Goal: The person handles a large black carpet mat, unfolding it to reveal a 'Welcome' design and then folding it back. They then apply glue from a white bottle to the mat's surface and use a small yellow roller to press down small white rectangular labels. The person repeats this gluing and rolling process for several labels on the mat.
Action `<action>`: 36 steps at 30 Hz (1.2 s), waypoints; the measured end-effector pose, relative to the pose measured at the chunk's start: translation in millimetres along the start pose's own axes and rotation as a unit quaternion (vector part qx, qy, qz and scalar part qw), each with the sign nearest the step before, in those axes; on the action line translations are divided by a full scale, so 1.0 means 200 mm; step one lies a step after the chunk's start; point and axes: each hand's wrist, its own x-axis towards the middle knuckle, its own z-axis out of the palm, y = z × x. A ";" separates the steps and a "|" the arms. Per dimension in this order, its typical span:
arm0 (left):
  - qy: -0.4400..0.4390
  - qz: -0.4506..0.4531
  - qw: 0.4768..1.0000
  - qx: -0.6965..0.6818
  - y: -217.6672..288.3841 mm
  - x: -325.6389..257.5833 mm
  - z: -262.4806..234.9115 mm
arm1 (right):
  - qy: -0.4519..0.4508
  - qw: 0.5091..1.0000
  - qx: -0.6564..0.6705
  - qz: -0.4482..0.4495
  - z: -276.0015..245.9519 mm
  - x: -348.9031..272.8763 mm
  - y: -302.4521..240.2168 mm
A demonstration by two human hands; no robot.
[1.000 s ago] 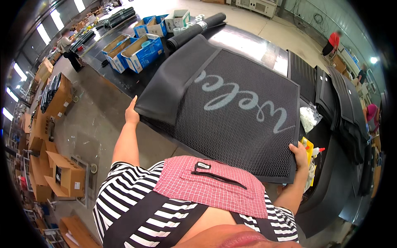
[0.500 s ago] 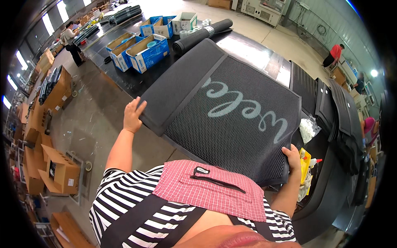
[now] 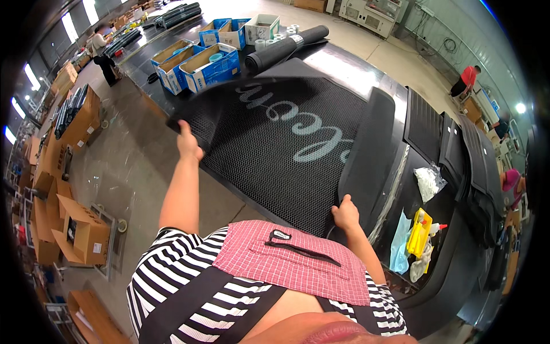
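A black doormat with a honeycomb-textured face and pale script lettering lies across the dark table in front of me. My left hand is closed on its left edge, which curls up off the table and is slightly blurred. At the right, a smooth dark flap is folded over the textured face. My right hand is closed on the near end of this fold, with some fingers hidden beneath or behind it.
Blue open cartons and a rolled black mat lie at the far side. To the right are a yellow tray, a pale blue cloth, a plastic bag of white pieces and stacked black mats. Cardboard boxes stand on the left floor.
The smooth flap at the mat's left has been turned back, and its right side is now folded over. My right hand has moved left with it, uncovering the yellow tray and blue cloth.
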 end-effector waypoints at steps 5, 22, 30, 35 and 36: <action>0.097 0.013 0.995 -0.012 0.16 0.44 -0.22 | 0.031 0.999 0.024 0.023 0.05 -0.02 -0.06; -0.057 0.343 0.656 0.670 -0.54 0.04 -0.29 | 0.194 0.976 0.098 -0.032 0.26 -0.03 -0.02; -0.227 0.213 0.556 0.771 -0.65 -0.14 -0.04 | 0.194 0.974 0.113 -0.035 0.25 -0.02 -0.03; -0.214 0.228 0.548 0.775 -0.61 -0.17 -0.03 | 0.219 0.967 0.121 -0.047 0.29 -0.03 -0.01; -0.218 0.228 0.547 0.775 -0.61 -0.18 -0.02 | 0.228 0.964 0.125 -0.051 0.31 -0.02 0.01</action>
